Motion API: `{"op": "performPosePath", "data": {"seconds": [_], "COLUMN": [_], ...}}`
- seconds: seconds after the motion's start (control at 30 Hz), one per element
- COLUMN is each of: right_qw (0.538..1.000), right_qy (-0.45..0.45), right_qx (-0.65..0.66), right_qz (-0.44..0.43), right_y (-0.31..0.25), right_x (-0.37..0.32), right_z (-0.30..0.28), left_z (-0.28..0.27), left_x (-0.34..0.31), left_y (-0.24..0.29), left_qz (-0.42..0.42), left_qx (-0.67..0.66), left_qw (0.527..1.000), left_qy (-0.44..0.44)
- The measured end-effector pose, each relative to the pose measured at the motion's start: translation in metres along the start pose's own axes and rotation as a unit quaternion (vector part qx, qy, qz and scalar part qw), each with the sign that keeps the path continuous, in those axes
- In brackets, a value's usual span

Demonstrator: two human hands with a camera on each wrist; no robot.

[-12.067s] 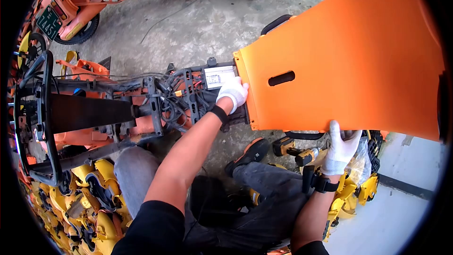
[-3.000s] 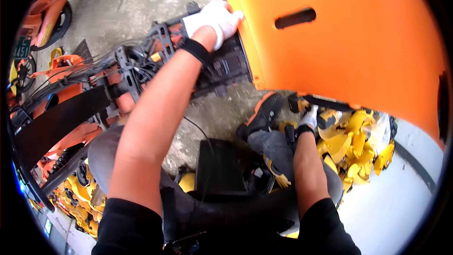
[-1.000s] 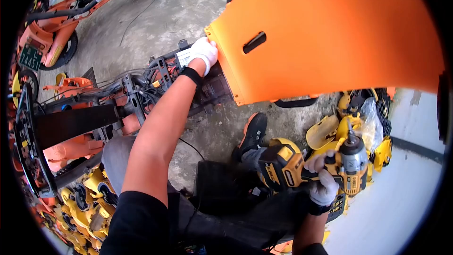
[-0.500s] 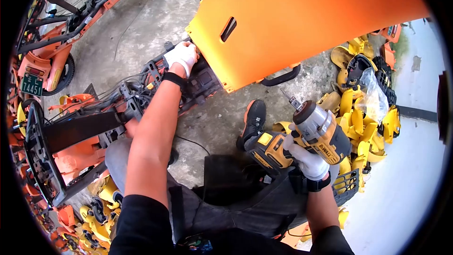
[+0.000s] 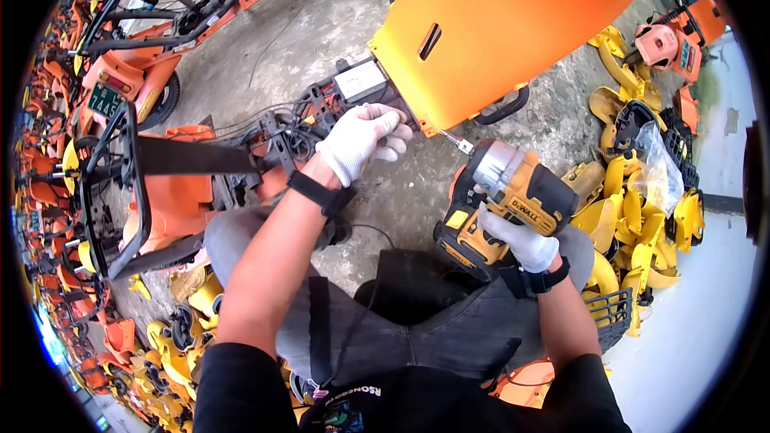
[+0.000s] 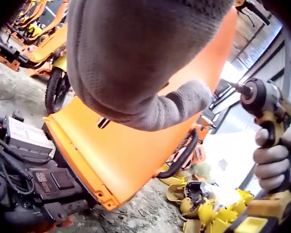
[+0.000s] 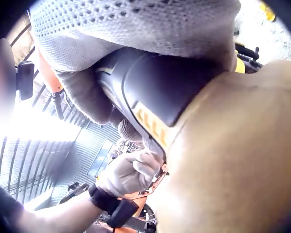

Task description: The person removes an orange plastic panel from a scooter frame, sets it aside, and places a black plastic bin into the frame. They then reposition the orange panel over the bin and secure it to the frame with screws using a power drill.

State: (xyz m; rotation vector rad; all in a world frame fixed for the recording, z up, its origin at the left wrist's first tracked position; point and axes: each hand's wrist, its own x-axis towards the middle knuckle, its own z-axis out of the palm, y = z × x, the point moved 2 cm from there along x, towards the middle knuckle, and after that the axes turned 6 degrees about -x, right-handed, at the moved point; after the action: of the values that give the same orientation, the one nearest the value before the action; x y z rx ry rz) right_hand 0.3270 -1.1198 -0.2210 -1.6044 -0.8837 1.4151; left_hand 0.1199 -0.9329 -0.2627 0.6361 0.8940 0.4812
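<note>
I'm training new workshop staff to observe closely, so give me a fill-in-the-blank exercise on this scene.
The right hand grips a yellow-and-black impact driver branded ____.
The left hand wears a ____ glove.
The big slotted panel above the driver's bit is ____.
Missing words: DeWalt; white; orange.

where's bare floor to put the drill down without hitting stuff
Bare concrete lies between the orange panel and the stripped scooter frame at top left. A smaller strip runs between the left hand and the drill. The pale floor at lower right is open. Crowded: the yellow parts pile and the wired frame.
</note>
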Motion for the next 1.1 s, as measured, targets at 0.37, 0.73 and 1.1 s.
{"op": "performPosePath", "data": {"seconds": [0.37, 0.73, 1.1], "right_qw": [0.996, 0.993, 0.985], "right_qy": [-0.051, -0.035, -0.036], "right_qx": [-0.032, -0.055, -0.099], "right_qz": [-0.062, -0.101, -0.133], "right_y": [-0.045, -0.028, -0.018], "right_x": [0.001, 0.029, 0.035], "right_z": [0.027, 0.025, 0.019], "left_z": [0.004, -0.001, 0.017], "left_x": [-0.024, -0.007, 0.007], "left_y": [0.01, 0.021, 0.012], "left_qz": [0.085, 0.038, 0.043], "left_qx": [-0.185, -0.113, -0.143], "left_qw": [0.971, 0.991, 0.987], "left_qy": [-0.128, -0.06, -0.061]}}
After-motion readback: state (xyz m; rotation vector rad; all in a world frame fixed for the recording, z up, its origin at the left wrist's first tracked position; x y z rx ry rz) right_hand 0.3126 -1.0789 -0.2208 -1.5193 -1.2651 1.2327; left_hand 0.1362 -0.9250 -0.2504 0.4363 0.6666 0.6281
